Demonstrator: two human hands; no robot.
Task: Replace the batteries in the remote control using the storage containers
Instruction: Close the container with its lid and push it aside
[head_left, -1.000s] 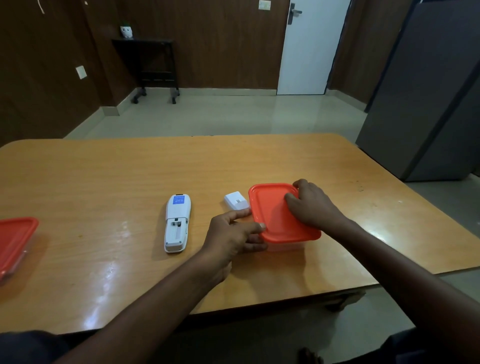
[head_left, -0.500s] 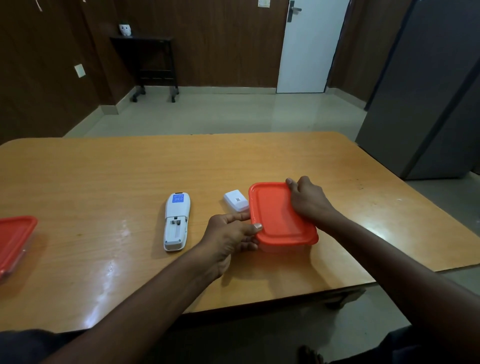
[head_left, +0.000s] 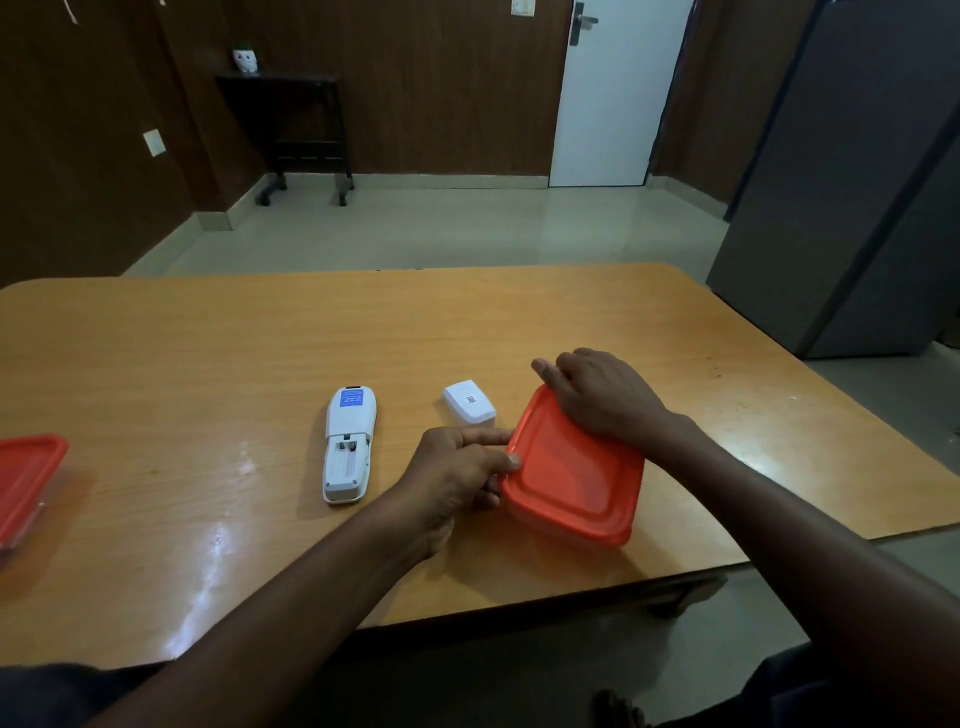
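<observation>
A red-lidded container (head_left: 571, 467) is being gripped by both hands near the table's (head_left: 208, 338) front edge, with only a narrow strip of wood lying between it and the drop. The left hand (head_left: 457, 473) is being pressed against the lid's left rim, fingers curled narrowly with the thumb on top. The right hand (head_left: 602, 395) is being laid over the far right corner, fingers folded over the rim. The lid is being kept on, so the contents cannot be told.

Just beyond the left hand, a white battery cover (head_left: 469, 401) is lying on the table. Further left, the remote control (head_left: 349, 446) is resting face down with its battery bay exposed. A broad bare stretch is being left open behind these things. A second red-lidded container (head_left: 26, 483) is being cut off by the left frame edge, its contents blurred.
</observation>
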